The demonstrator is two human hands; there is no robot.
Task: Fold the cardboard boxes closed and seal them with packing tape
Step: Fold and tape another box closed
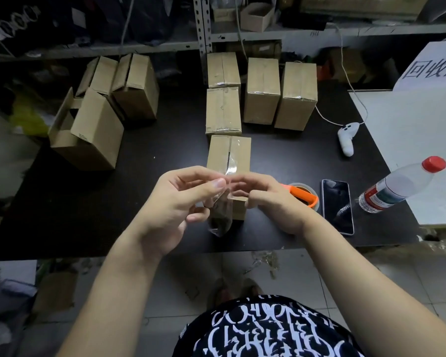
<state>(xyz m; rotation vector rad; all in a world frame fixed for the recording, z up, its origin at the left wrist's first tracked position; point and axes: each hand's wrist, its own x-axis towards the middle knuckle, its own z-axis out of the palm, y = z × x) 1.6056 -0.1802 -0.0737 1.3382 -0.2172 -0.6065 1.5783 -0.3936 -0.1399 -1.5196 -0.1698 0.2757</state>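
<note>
Black tabletop [88,202] under grey shelving [204,34] holds the work. Over the near end of the box [229,155], the left hand [175,202] and right hand [278,202] pinch a crumpled strip of clear tape [220,220] in curled fingertips (it runs on up the box's seam). Sealed boxes [262,91] stand behind and open boxes [95,130] at left, with a tape roll [303,194], phone [337,204] and bottle [399,188] at right.

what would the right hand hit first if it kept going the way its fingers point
The right hand would probably meet the tape first, then the thumb of the left hand; depth is unclear.
</note>
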